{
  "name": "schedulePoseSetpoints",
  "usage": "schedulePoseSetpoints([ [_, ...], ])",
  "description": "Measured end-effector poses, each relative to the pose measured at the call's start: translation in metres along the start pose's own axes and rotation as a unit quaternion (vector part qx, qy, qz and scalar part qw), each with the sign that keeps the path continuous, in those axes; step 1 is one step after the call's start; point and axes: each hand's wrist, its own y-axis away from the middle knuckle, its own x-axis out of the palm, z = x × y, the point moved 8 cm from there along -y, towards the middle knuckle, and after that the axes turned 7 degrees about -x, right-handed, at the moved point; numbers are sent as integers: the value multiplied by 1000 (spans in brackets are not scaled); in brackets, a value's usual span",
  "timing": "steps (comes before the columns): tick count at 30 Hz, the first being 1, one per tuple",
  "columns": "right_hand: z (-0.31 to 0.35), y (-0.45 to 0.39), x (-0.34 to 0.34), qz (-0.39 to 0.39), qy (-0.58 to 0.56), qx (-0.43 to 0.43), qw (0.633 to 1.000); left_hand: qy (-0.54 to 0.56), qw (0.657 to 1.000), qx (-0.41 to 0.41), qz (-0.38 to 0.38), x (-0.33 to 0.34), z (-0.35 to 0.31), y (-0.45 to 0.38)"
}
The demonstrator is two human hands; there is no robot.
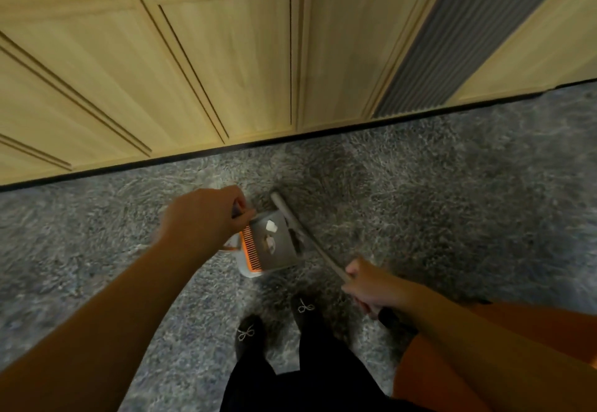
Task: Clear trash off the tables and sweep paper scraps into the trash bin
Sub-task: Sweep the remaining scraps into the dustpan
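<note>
Head view, looking straight down. Left to right:

The left hand point(198, 218) is curled, its grip closed on a dark handle point(236, 212) at the upper corner of the grey plastic dustpan point(274, 243). The pan is a shallow, squarish tray with smooth walls; along its left edge runs a row of fine orange plastic comb teeth point(252, 247).

Two crumpled white paper scraps point(270, 232) lie inside the pan, one near the top edge, one lower toward the middle.

A slim, round, light-grey broom pole point(300, 231) crosses the pan's right side diagonally, its far end on the floor just above the pan. A dark patch sits against the pan's right wall; too blurred to identify.

The right hand point(371, 285) is fisted, its grip closed round the near end of the pole.

All this is over mottled grey carpet point(452, 201) with a flecked texture. Pale wood panelling point(226, 56) with recessed rectangular frames meets it at a black skirting strip; a ribbed grey vent strip point(468, 34) runs through the panelling at right.

Two dark shoes with white bows point(247, 334) stand below the pan.
</note>
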Motion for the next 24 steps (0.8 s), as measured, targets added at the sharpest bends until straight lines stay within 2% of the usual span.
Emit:
schedulePoseSetpoints([
  [5,10,15,2,6,-59,-5,998,25,999,-28,16,5,19,19],
  [11,61,18,18,34,-1,-25,999,156,965,-210,-34,12,101,78],
  [16,124,14,49,30,90,-76,993,228,917,-319,-79,13,167,145],
  [24,237,2,160,67,232,-158,958,311,800,-488,-158,44,275,270],
])
